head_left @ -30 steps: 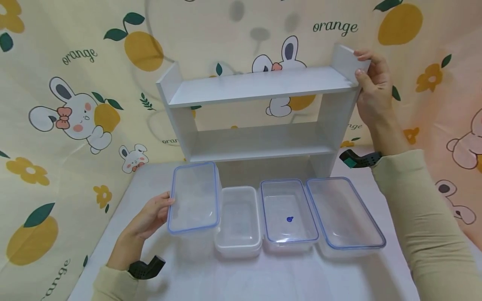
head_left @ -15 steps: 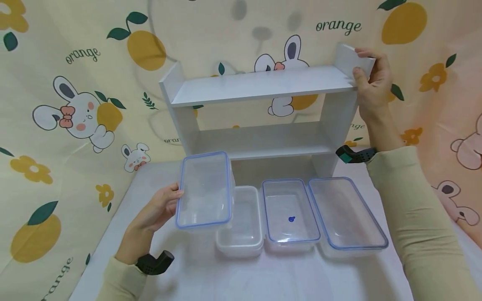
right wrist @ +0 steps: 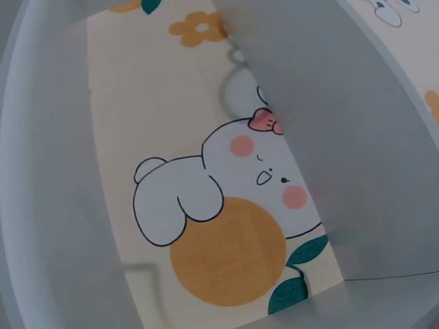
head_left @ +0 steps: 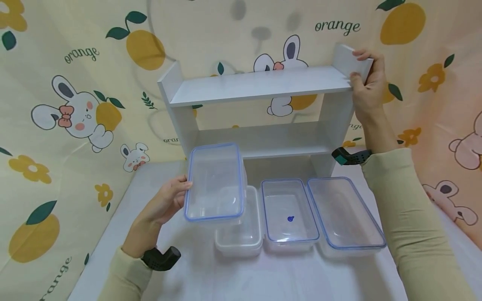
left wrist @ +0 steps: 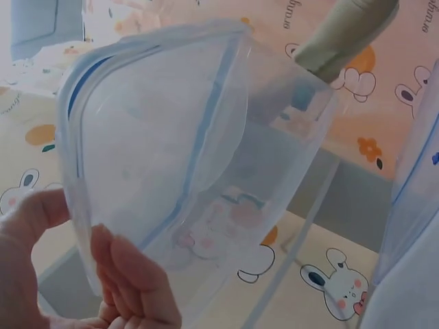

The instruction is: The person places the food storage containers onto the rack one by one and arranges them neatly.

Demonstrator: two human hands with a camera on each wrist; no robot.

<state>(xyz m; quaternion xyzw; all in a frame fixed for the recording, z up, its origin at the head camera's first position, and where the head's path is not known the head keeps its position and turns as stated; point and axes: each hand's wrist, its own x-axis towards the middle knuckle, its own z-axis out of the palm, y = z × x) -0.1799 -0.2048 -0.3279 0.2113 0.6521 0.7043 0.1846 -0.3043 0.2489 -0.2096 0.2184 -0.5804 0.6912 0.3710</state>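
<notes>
My left hand (head_left: 169, 200) pinches the left edge of a clear plastic food container (head_left: 215, 184) with a blue-rimmed lid. That container is lifted off the table and overlaps the front of the shelf's lower part; in the left wrist view its lid (left wrist: 151, 130) edge lies between thumb and fingers. At the upper right, my right hand (head_left: 369, 85) grips the raised right side panel of a white shelf rack (head_left: 263, 85), thumb in front and fingers over the top. The right wrist view shows the rack's boards (right wrist: 329, 123) but not the hand.
On the white table (head_left: 263, 280), a frosted clear container (head_left: 244, 234) stands partly behind the held one. To its right are two more blue-rimmed containers, a middle one (head_left: 290, 200) and a larger one (head_left: 346, 213). A patterned cloth (head_left: 226, 33) hangs behind the rack.
My left hand has carried the container up and to the right, from beside the frosted one to partly over it. The right hand still grips the rack, its wrist slightly further left.
</notes>
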